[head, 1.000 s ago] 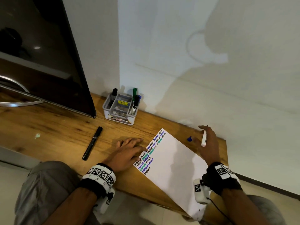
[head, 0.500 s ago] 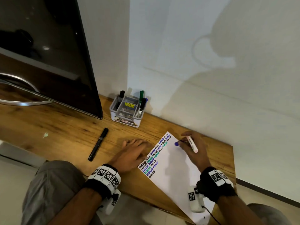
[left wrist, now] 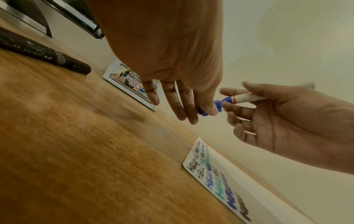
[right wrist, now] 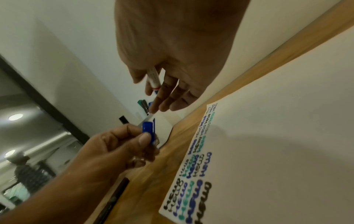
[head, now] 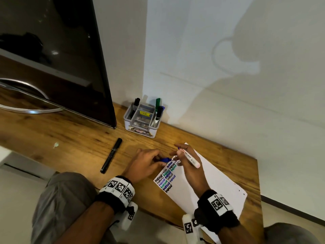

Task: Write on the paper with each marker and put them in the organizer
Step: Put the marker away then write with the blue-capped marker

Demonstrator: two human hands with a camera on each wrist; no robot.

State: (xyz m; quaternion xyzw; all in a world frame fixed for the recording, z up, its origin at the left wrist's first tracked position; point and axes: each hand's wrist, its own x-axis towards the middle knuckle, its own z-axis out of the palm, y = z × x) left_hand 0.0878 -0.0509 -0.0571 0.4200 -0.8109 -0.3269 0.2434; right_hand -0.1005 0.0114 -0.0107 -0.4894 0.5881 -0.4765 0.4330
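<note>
My right hand (head: 182,155) holds a white-bodied blue marker (head: 190,159) above the top corner of the paper (head: 207,184), its blue tip end (left wrist: 228,99) pointing left. My left hand (head: 149,161) pinches the blue cap (head: 165,159) between thumb and fingers, right beside the marker's tip. In the right wrist view the cap (right wrist: 148,130) sits a short gap from the marker (right wrist: 153,78). The paper carries several rows of HELLO in black, blue and green (head: 168,175). The organizer (head: 141,120) stands at the wall with black and green markers (head: 157,103) upright in it.
A capped black marker (head: 111,155) lies on the wooden desk (head: 70,141) left of my left hand. A dark TV screen (head: 52,59) leans over the desk's left part, close to the organizer. The white wall runs right behind the desk.
My right hand has swung the marker left from the paper's far corner. My left hand has lifted off the paper and now pinches the blue cap at the marker's tip.
</note>
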